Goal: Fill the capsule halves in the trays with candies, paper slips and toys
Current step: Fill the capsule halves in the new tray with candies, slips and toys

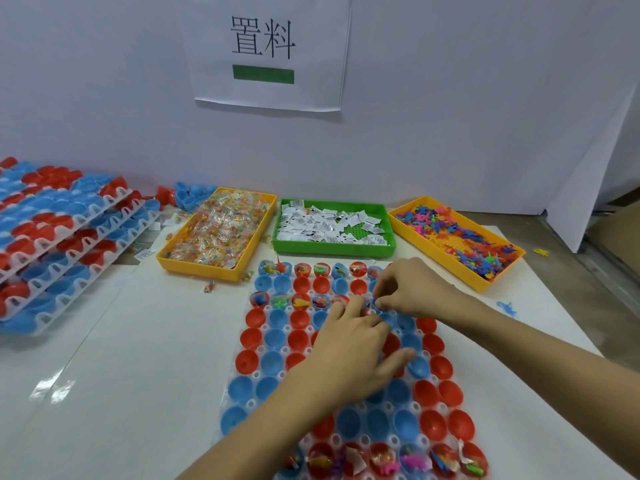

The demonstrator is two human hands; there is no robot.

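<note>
On the desk [145,393], a clear tray [263,370] holds red and blue capsule halves [273,337]; its far rows and nearest row are filled, the middle ones empty. Behind the tray stand 3 bins: a yellow bin [180,263] of wrapped candies [218,230], a green bin [332,247] of printed paper slips [329,223], and another yellow bin [485,284] of coloured toys [460,233]. Left of the tray, loaded trays [62,237] are stacked. A wall sign [266,50] reads "置料". Over the tray, the right hand [412,289] pinches something small; the left hand [349,355] rests with fingers spread loosely.
</note>
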